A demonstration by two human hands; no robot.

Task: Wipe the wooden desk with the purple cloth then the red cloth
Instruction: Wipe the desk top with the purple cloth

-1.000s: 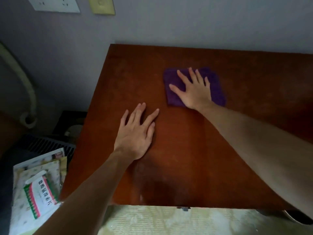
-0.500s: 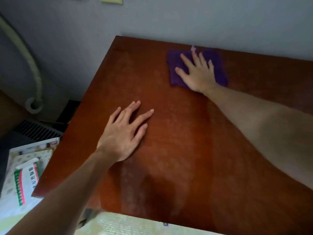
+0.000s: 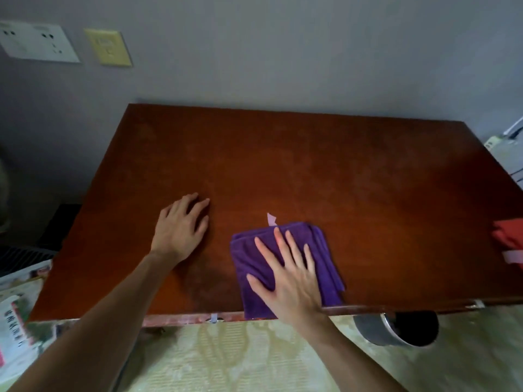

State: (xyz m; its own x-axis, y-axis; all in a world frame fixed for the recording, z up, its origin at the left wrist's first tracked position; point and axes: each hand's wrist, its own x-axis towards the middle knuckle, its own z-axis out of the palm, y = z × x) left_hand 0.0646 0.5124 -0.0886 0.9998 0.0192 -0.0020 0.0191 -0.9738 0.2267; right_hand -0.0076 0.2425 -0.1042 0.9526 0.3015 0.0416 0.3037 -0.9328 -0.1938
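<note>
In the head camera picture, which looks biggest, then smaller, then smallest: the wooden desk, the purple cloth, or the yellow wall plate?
1. wooden desk
2. purple cloth
3. yellow wall plate

The plate is farther away, so it may look smaller than it is.

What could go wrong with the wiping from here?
The purple cloth already overhangs the desk's near edge under the flat right hand; another pull could drag it off. The red cloth lies at the far right edge, where a wide sweep might knock it down.
</note>
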